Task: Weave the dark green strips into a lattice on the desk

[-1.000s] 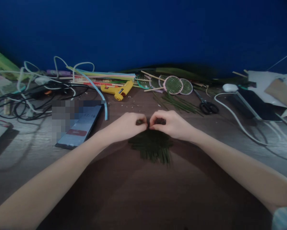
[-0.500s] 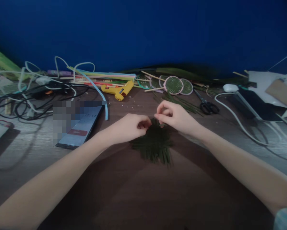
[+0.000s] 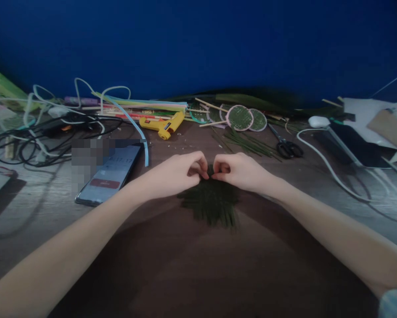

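Observation:
A dark green mat of woven leaf strips (image 3: 215, 205) lies on the brown table in front of me, its loose ends fanning toward me. My left hand (image 3: 185, 173) is at its far left edge, thumb and fingertips pinched together. Mirroring it from the right, my right hand (image 3: 240, 172) also pinches, its fingertips close to those of the left. Both sets of fingertips meet the far end of the strips. The weave beneath the fingers is partly hidden, and single strips are hard to make out.
Beyond my hands lie loose green strips (image 3: 248, 143), round woven fans (image 3: 240, 118), black-handled scissors (image 3: 289, 149) and a yellow glue gun (image 3: 163, 126). A phone (image 3: 108, 176) is by my left forearm. Tangled cables (image 3: 29, 145) spread at far left; a white cable (image 3: 327, 170) curves at right.
My right hand has come down and slightly left, its fingertips now close to the left hand's at the mat's far end. The left hand has shifted only a little.

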Demonstrator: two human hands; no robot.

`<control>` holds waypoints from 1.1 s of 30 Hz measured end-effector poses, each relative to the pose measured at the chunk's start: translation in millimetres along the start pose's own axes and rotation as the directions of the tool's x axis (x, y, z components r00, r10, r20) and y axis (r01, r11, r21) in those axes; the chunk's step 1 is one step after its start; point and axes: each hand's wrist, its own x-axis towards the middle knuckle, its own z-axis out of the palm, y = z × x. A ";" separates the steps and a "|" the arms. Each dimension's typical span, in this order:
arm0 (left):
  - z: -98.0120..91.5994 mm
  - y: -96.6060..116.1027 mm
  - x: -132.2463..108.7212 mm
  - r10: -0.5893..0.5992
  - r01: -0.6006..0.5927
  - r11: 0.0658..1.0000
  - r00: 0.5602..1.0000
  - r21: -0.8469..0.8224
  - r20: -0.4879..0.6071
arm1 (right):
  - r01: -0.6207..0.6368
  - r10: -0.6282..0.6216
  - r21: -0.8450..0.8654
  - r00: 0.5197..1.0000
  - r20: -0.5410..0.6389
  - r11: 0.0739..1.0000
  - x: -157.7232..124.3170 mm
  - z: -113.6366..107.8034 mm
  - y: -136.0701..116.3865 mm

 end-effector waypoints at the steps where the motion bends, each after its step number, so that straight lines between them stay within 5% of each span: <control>1: 0.6 0.9 0.1 0.000 0.000 1.000 1.000 0.018 -0.006 | 0.000 0.000 -0.001 1.000 0.001 1.000 0.1 -0.2 0.6; 9: 4.0 4.2 0.0 0.009 -0.006 0.986 1.000 0.169 -0.017 | -0.014 0.014 0.018 1.000 -0.013 1.000 -0.1 -0.3 1.2; 14: 7.6 10.5 -2.5 0.031 -0.017 0.956 0.998 0.293 -0.045 | -0.005 0.001 0.305 1.000 0.013 0.952 -0.5 -2.4 2.0; 18: 17.0 8.1 0.9 0.026 0.004 0.960 0.994 0.280 -0.105 | 0.086 -0.064 0.501 0.996 -0.062 0.861 -3.1 -3.9 -2.2; 23: 25.5 3.9 6.3 0.052 -0.006 0.959 0.987 0.285 -0.152 | 0.189 -0.152 0.551 0.982 -0.112 0.813 -7.4 -1.5 -9.5; 33: 21.5 6.1 5.6 -0.004 0.046 0.960 0.989 0.278 -0.150 | 0.181 -0.158 0.688 0.983 -0.097 0.702 -3.0 -3.0 -1.5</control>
